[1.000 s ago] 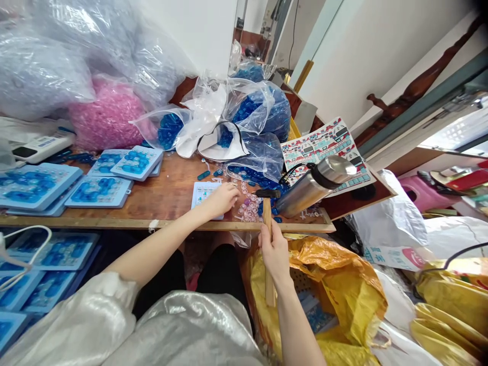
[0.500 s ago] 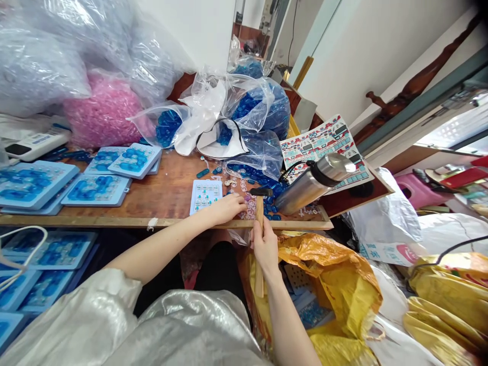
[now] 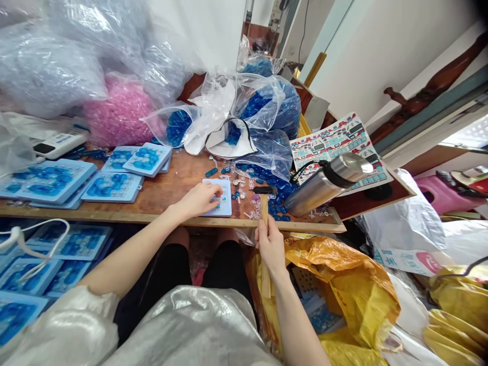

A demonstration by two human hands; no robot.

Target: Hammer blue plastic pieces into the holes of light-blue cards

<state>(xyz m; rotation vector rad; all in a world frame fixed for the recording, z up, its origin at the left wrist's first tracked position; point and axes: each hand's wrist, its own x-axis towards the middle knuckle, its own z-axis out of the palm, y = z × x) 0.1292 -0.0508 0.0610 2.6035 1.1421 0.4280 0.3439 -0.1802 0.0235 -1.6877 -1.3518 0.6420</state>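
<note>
My right hand (image 3: 270, 239) is wrapped round the wooden handle of a hammer (image 3: 264, 206), whose dark head lies over the loose parts on the table. Bent over a light-blue plastic panel (image 3: 225, 204) is my left hand (image 3: 200, 199), its fingertips pressed together at the panel's face. Whatever is between those fingers is too small or hidden to make out. Small green-blue pieces show on the panel, partly covered by the hand. Tiny clear-pink rings (image 3: 254, 203) and blue pieces (image 3: 281, 209) are scattered around the hammer head.
A steel flask (image 3: 324, 185) leans at the right, in front of a printed sticker sheet (image 3: 343, 147). Bags of blue pieces (image 3: 267, 109) stand behind. Finished-looking blue panels (image 3: 112, 187) are stacked at the left. A yellow sack (image 3: 343, 284) hangs open below the table's front edge (image 3: 152, 217).
My left hand has moved left from the small rings to the light-blue panel. My right hand still grips the hammer in about the same place. The view has shifted slightly.
</note>
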